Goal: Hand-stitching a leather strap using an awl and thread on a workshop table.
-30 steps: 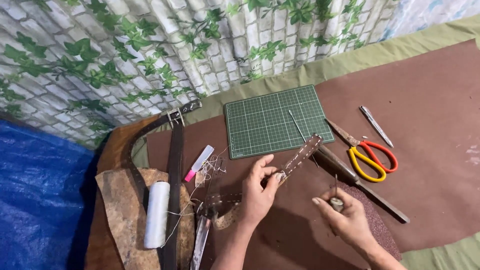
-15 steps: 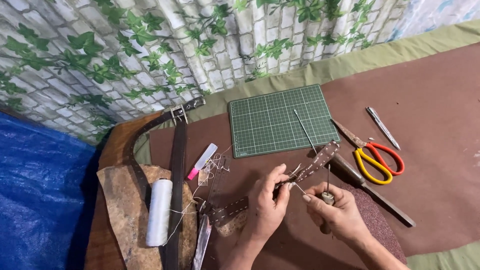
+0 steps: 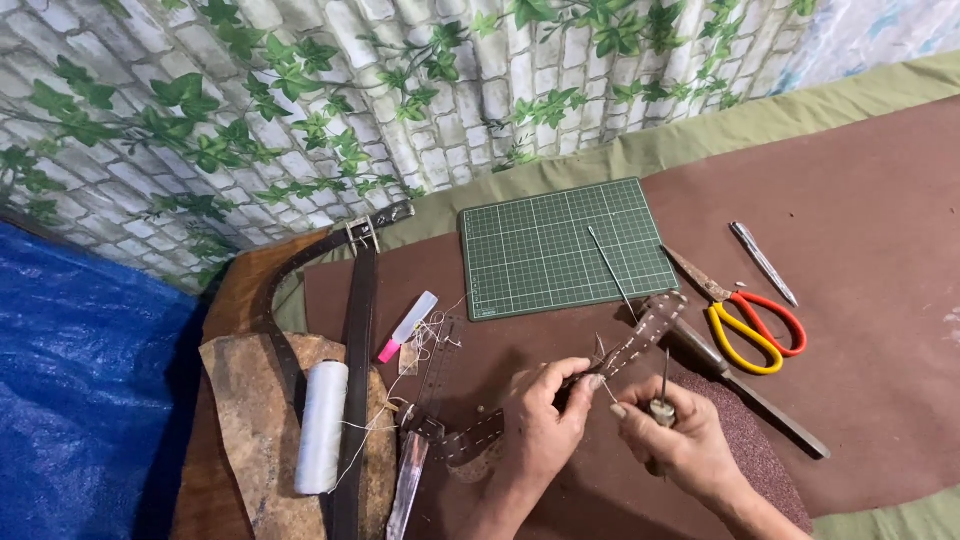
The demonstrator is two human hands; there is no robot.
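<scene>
Head view: I see left hand pinching the stitched leather strap mid-length, lifted off the brown mat for needle access. Right hand fisted on awl, tip up. Scissors, thread spool w/in reach.

A brown leather sheet covers the work surface, with an olive-green cloth showing along its far edge. On the brown sheet near the far edge lies a dark green cutting mat printed with a pale grid. Toward the right edge, scissors have one yellow and one red-orange handle. The strap held by the left hand is dark brown with a row of pale stitch marks along each side. At the left edge stands a white thread spool on a mottled tan hide, beside a dark brown belt with a silvery buckle. A small marker is white with a pink cap. The wall cloth shows grey-white bricks with green ivy leaves; a tarpaulin is bright blue.
</scene>
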